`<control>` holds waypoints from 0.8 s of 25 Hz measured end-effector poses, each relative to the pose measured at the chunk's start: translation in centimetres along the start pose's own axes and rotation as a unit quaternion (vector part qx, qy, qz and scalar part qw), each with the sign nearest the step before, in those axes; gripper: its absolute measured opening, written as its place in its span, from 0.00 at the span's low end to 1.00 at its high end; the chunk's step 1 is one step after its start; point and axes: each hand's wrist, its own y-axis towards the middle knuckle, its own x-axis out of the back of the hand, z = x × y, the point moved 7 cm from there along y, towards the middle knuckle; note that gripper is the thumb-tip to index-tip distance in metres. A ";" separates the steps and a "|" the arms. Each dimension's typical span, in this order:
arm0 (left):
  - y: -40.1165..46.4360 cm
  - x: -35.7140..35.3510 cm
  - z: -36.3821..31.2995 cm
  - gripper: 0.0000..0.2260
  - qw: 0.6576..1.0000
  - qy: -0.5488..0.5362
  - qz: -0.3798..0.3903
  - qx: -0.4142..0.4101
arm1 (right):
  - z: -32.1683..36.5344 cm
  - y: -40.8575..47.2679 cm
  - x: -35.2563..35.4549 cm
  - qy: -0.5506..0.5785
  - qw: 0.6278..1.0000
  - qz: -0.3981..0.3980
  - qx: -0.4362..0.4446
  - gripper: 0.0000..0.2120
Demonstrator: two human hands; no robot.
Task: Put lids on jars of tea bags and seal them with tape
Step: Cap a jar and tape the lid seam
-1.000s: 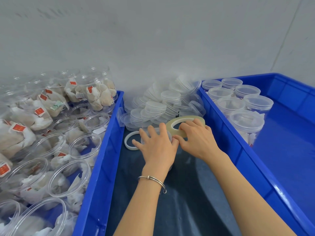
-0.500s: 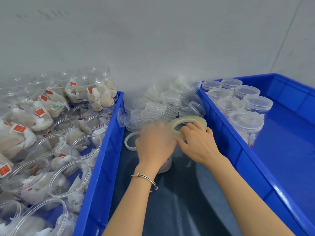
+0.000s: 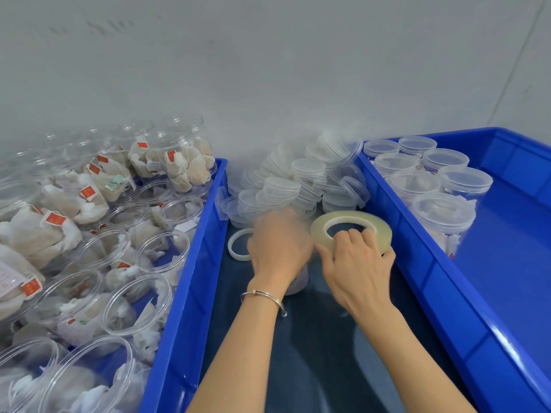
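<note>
Compared with half a second ago: large pale translucent roll of tape (image 3: 351, 231) carried a little farther right and tilted more steeply, left wrist drawn slightly nearer the camera.

Right hand (image 3: 357, 263) grips the roll, fingers (image 3: 353, 235) hooked through its centre hole, thumb at the near rim. Roll held off the surface, flat face turned up and toward the camera, axis leaning back toward the wall, far rim higher than near rim.

Left hand (image 3: 278, 244), blurred, cupped over the top of a small clear plastic jar (image 3: 296, 281); fingers curled down round it. Jar stands upright on the dark desk (image 3: 313, 353) between the two bins, mostly hidden under the hand; lid cannot be made out. Thin silver bangle (image 3: 264, 296) on the left wrist.

White empty tape core ring (image 3: 238, 244) lies flat just left of the left hand. Heap of loose clear lids (image 3: 293, 186) behind, against the wall. Left blue plastic bin (image 3: 190, 263) holds open jars of tea bags (image 3: 86, 263). Right blue plastic bin (image 3: 447, 293) holds lidded jars (image 3: 444, 210) at its far end.
</note>
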 end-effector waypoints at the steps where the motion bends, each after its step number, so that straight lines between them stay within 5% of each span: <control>1: 1.2 0.4 1.1 0.17 0.999 0.002 0.004 0.049 | 0.0 -1.1 0.8 0.039 0.998 -0.048 0.018 0.17; 3: 3.0 0.3 2.3 0.18 0.995 -0.010 0.031 0.096 | -1.4 -2.9 1.2 0.081 0.992 -0.087 0.039 0.17; 10: 3.0 -0.3 2.9 0.20 0.999 -0.015 -0.001 0.048 | -0.5 1.2 -6.8 0.047 0.983 0.172 0.044 0.19; 13: 2.5 0.3 3.5 0.20 0.997 -0.040 -0.024 0.056 | 1.1 2.2 -8.4 0.041 0.961 0.260 0.088 0.34; 17: 0.1 3.9 0.8 0.17 0.965 -0.192 -0.176 -0.019 | 3.6 4.1 -3.9 0.225 0.948 0.170 0.149 0.50; 20: -1.2 7.2 -5.9 0.16 0.886 -0.308 -0.295 -0.180 | 2.3 5.4 3.3 0.344 0.921 -0.050 0.177 0.41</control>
